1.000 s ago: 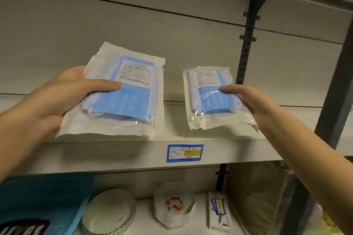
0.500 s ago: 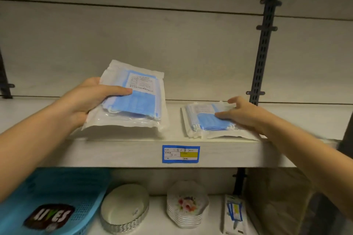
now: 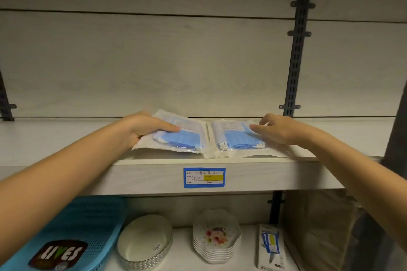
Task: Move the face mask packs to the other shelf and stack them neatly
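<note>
Two clear face mask packs lie side by side on a pale shelf (image 3: 264, 174), edges touching. The left hand (image 3: 143, 126) grips the left pack (image 3: 180, 138), thumb on top. The right hand (image 3: 279, 130) rests loose, fingers (image 3: 256, 127) spread, on the right pack (image 3: 233, 138).

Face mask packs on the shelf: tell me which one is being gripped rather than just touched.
The left face mask pack. The left hand clamps its left edge, thumb on top. The right hand only rests open fingers on the right face mask pack.
</note>
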The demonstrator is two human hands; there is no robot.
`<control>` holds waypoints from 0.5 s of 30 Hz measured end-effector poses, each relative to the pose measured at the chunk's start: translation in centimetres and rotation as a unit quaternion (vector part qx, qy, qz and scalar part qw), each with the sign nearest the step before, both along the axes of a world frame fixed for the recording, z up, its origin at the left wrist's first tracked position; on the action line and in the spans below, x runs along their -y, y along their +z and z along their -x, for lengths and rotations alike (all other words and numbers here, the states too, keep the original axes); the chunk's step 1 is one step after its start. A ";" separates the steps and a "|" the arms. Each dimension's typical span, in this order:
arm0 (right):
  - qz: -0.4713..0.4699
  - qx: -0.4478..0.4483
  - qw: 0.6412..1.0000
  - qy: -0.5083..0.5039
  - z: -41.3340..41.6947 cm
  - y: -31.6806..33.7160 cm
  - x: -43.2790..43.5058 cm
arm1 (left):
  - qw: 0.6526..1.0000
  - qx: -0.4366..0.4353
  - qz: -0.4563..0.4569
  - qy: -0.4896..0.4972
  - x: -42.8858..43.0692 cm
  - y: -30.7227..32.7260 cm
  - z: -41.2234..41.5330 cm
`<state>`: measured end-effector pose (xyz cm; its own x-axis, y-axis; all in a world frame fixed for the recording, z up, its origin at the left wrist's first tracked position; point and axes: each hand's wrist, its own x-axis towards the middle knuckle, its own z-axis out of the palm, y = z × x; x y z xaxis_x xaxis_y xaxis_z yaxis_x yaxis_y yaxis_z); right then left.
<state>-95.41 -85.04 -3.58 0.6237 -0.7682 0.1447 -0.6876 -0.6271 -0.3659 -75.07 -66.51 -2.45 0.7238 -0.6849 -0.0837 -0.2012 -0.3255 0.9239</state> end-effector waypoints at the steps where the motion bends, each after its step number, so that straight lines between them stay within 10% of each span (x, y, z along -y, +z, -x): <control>1: 0.006 -0.007 1.000 0.001 0.1 0.0 0.1 | 1.000 0.013 -0.026 0.000 0.2 -0.2 -0.1; 6: 0.078 -0.030 0.996 0.011 0.1 0.4 -0.1 | 0.976 0.193 -0.100 0.020 0.8 -1.1 -1.0; 10: 0.128 -0.025 0.989 0.068 -0.6 1.1 -1.6 | 0.849 0.504 -0.160 0.025 -1.1 -1.0 -1.2; 15: 0.181 -0.053 0.971 0.150 -3.1 1.8 -5.1 | 0.749 0.614 -0.242 0.063 -5.8 -0.3 -1.0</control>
<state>-92.28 -79.93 -1.79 0.8378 -0.4604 0.2934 -0.4757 -0.8794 -0.0217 -74.09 -60.72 -2.76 0.5148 -0.7096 0.4811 -0.7418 -0.6500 -0.1649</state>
